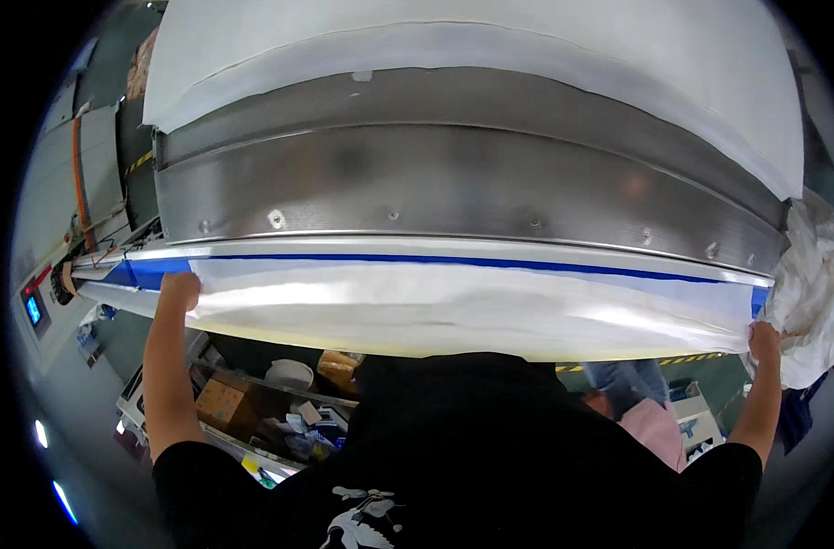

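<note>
A long strip of white fabric (pixel 472 306) stretches from side to side in front of me, close to my body. My left hand (pixel 181 291) is closed on its left end, and my right hand (pixel 763 340) grips its right end. Both arms are spread wide. Along the far edge of the fabric shows a blue band (pixel 147 274), lying against a pale rail. A yellowish edge runs along the fabric's near side. My fingertips are partly hidden by the hands themselves.
Beyond the rail rises a grey metal panel (pixel 472 178) with several screws, topped by a broad white sheet (pixel 490 46). Crumpled white cloth (pixel 809 293) hangs at the right. A control screen (pixel 34 309) stands at left. Below lie a cardboard box (pixel 221 403) and a seated person's pink garment (pixel 653 430).
</note>
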Demonstrator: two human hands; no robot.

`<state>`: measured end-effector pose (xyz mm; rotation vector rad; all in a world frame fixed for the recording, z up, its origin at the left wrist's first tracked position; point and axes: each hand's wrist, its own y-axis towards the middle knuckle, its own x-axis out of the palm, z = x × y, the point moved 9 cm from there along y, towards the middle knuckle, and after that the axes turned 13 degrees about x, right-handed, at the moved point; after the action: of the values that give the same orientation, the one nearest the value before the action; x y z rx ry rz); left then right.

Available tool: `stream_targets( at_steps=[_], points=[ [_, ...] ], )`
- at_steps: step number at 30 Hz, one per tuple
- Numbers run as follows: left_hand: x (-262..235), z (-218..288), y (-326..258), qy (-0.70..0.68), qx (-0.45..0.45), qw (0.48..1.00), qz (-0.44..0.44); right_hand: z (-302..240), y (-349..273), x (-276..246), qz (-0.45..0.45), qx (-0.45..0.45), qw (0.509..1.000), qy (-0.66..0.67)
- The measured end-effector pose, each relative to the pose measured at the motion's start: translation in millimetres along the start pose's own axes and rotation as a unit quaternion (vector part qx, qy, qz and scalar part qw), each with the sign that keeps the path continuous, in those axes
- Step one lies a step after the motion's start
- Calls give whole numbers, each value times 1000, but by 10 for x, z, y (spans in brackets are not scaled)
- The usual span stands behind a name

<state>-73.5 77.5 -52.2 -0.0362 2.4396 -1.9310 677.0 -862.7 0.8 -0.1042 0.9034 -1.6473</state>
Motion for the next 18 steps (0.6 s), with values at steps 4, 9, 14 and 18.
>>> stream_targets(
  at_steps=[4, 9, 14, 18],
  points=[
    [37, -14, 318, -47, -48, 998, -12, 241, 188, 502, 13, -2, 996, -83],
    [392, -566, -69, -152, -257, 954, 13, -14, 254, 434, 43, -39, 998, -10],
    [-180, -763, -147, -268, -300, 880, 253, -11, 150, 865, -26, -117, 968, -219],
    [-318, -631, -109, -264, -234, 858, 373, -941, 48, 274, -107, -143, 982, -67]
  ],
)
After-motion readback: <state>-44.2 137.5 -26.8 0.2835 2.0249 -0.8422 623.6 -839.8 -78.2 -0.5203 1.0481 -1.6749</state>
